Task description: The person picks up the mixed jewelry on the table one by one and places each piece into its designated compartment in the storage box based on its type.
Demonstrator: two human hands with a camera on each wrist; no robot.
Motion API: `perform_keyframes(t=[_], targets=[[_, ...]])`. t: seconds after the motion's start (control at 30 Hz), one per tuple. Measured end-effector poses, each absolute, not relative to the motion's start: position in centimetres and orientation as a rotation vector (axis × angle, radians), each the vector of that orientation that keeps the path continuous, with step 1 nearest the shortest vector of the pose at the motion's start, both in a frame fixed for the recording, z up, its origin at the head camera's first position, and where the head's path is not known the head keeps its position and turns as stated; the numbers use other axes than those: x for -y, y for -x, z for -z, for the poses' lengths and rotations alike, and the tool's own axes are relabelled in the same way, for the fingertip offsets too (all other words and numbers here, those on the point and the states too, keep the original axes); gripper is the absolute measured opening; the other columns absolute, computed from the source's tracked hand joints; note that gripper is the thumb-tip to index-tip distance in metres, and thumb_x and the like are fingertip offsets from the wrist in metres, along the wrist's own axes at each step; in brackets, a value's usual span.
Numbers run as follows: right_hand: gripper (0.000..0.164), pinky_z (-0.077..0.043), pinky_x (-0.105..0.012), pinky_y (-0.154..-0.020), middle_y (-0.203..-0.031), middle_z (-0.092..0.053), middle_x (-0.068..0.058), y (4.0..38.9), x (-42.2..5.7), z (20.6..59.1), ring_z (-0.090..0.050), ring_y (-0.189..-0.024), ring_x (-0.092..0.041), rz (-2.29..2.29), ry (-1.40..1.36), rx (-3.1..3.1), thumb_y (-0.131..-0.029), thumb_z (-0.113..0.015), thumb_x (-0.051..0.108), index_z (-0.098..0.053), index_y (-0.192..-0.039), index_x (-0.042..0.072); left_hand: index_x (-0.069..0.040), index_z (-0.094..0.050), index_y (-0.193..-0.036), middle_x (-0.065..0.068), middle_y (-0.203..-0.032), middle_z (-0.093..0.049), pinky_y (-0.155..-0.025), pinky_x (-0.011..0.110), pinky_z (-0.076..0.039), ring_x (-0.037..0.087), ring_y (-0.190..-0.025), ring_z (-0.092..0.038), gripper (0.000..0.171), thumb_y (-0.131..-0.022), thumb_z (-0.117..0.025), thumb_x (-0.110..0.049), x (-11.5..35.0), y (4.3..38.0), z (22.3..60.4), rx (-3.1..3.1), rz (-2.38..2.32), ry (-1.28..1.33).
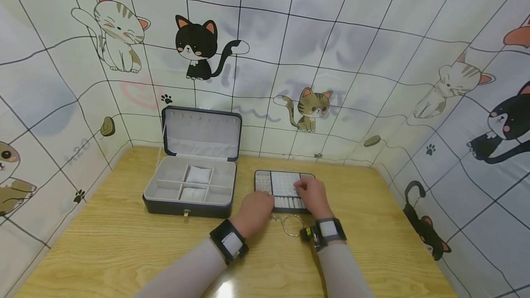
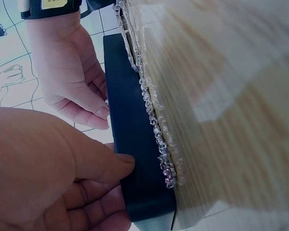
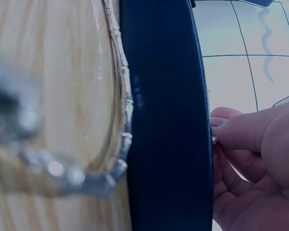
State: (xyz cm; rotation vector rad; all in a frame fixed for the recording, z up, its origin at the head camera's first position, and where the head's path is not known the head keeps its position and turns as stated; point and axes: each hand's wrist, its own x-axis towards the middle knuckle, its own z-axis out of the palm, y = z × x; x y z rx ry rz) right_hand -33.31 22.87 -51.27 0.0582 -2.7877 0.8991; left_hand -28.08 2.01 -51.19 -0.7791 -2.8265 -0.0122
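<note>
A shallow dark jewelry tray [image 1: 285,183] with a light lining, a dotted panel and ring-roll slots lies on the table. My left hand [image 1: 256,210] grips its front left corner, the thumb [image 2: 118,166] pressed on the dark outer wall. Over the tray's right part, my right hand [image 1: 315,197] pinches a tiny shiny stud [image 3: 215,140], like an earring, between thumb and forefinger. Along the tray's front side lie a silvery bracelet [image 3: 128,103] curved in a loop and a beaded chain [image 2: 156,132] with clear and pinkish stones.
To the left stands an open dark jewelry box [image 1: 165,207], its lid [image 1: 203,132] leaning back near the wall cloth. Two small white cushions [image 1: 198,174] sit in its compartments. Cat-printed cloth [image 1: 265,49] borders the wooden table [image 1: 364,243] at the back and sides.
</note>
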Motion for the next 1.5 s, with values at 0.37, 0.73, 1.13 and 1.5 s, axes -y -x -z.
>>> perform_keyframes(t=[0.37, 0.73, 1.13, 1.5], targets=[[0.009, -0.059, -0.048, -0.092, -0.107, -0.080, -0.010, 33.51, -22.58, 51.22, -0.072, -0.105, -0.029, -0.804, -0.098, 2.819, -0.094, -0.076, 0.006, -0.081, -0.101, 0.010, -0.014, -0.074, -0.099, 0.002, -0.091, -0.072, -0.068, 0.032, -0.058, 0.019, -0.083, -0.067, 0.004, -0.097, -0.070, -0.014, -2.01, 28.20, 51.29, 2.828, 0.003, 0.777], [0.012, -0.059, -0.048, -0.094, -0.108, -0.081, -0.009, 33.52, -22.73, 51.21, -0.072, -0.108, -0.029, -0.795, -0.124, 2.824, -0.094, -0.075, 0.005, -0.082, -0.101, 0.012, -0.014, -0.074, -0.098, 0.002, -0.089, -0.071, -0.065, 0.032, -0.058, 0.019, -0.081, -0.067, 0.005, -0.098, -0.070, -0.014, -2.14, 28.39, 51.53, 2.836, 0.013, 0.767], [0.011, -0.059, -0.047, -0.093, -0.107, -0.081, -0.008, 33.48, -22.75, 51.40, -0.073, -0.106, -0.028, -0.793, -0.129, 2.817, -0.094, -0.076, 0.006, -0.083, -0.099, 0.013, -0.014, -0.074, -0.097, 0.002, -0.089, -0.072, -0.067, 0.033, -0.058, 0.019, -0.082, -0.068, 0.005, -0.098, -0.070, -0.013, -2.09, 28.21, 51.27, 2.823, 0.007, 0.769], [0.011, -0.060, -0.046, -0.093, -0.108, -0.080, -0.007, 33.52, -23.02, 51.41, -0.072, -0.106, -0.026, -0.806, -0.144, 2.814, -0.094, -0.076, 0.007, -0.081, -0.103, 0.013, -0.013, -0.074, -0.096, 0.002, -0.088, -0.071, -0.068, 0.032, -0.058, 0.018, -0.081, -0.067, 0.005, -0.097, -0.070, -0.012, -2.09, 28.06, 50.91, 2.830, 0.006, 0.768]])
